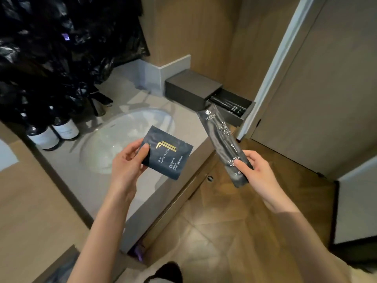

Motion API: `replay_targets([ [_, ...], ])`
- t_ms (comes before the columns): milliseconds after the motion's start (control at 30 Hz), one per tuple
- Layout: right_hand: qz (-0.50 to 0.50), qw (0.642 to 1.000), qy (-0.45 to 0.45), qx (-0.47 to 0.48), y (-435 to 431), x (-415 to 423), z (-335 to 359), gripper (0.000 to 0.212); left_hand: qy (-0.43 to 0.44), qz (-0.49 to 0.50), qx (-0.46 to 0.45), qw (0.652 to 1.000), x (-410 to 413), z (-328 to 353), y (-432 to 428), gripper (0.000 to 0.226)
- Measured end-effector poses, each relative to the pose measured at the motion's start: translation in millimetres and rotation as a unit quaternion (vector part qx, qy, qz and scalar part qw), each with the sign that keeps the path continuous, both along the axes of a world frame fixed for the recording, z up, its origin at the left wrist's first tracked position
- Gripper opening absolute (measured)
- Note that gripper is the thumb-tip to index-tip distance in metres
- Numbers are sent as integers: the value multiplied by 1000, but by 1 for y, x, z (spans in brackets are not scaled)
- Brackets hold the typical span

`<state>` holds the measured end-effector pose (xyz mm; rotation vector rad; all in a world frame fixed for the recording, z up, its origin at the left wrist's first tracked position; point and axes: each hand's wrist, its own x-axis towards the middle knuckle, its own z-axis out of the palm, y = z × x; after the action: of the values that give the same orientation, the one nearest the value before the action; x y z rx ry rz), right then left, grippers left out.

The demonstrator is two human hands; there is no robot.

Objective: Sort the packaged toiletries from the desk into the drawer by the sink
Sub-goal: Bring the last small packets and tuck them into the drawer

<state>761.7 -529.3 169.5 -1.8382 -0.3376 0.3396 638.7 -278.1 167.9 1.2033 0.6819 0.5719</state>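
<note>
At centre frame our left hand (126, 163) pinches a square navy sachet (167, 154) printed "MODERN LIGHT LUXURY" beside a gold emblem, above the sink basin (114, 137). Right of centre, our right hand (256, 172) grips a long dark packet (221, 141) reading "TOOTH BR…". Its far end points at the open drawer (247, 114), where more dark packets (230, 105) lie. Two white-labelled bottles (55, 133) stand at left, their text unreadable.

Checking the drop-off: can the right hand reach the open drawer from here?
Probably yes. The drawer is pulled out, open on top, and nothing stands between it and the right hand, whose toothbrush packet points toward it.
</note>
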Motion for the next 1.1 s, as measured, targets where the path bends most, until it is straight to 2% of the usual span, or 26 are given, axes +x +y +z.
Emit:
replay_targets([
  [233,-41,999,11,-14,-43,101,1,21,0,-22,16,1000,109,2,-37,20],
  [533,-40,995,32,-80,-29,264,-14,20,4,-16,13,1000,263,-15,-38,17],
  [767,32,984,57,-164,3,385,-22,12,25,3,0,1000,352,-16,-13,17],
  [1100,146,971,76,-173,57,482,-47,17,69,115,-12,991,409,-39,-9,22],
])
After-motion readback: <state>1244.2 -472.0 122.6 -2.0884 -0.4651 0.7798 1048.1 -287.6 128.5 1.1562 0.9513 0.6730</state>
